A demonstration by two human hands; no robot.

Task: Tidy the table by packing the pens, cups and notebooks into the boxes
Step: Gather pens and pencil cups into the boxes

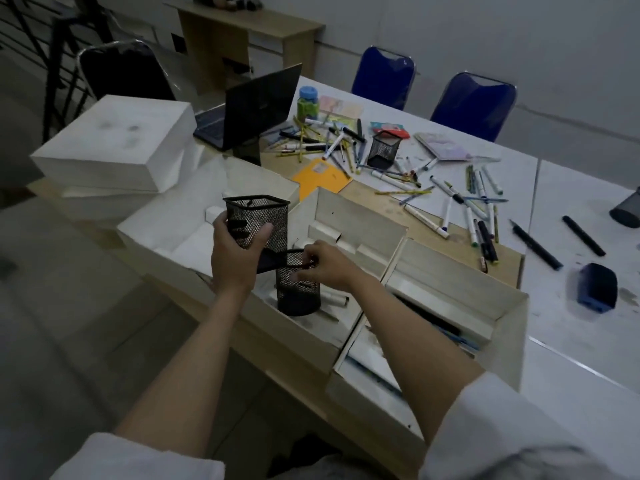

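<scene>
Your left hand (pixel 239 251) grips a square black wire-mesh pen cup (pixel 258 221), held upright above the open white cardboard box (pixel 322 216). Just below and right of it, your right hand (pixel 329 263) pinches the rim of a round black wire-mesh pen cup (pixel 298 289), which stands inside that box with a white marker (pixel 334 299) lying beside its base. Step in hand, as I read it: packing cups, with the round one being placed or steadied. Next move likely calls for setting the square cup down beside it, or nesting them if they fit. To the right of your right forearm, a second open white box (pixel 450 271) appears to hold dark pens. Beyond both hands, many loose pens and markers (pixel 398 174), a third black mesh cup (pixel 384 148) and a pale notebook (pixel 440 145) still wait on the table (pixel 571 358); much remains.
</scene>
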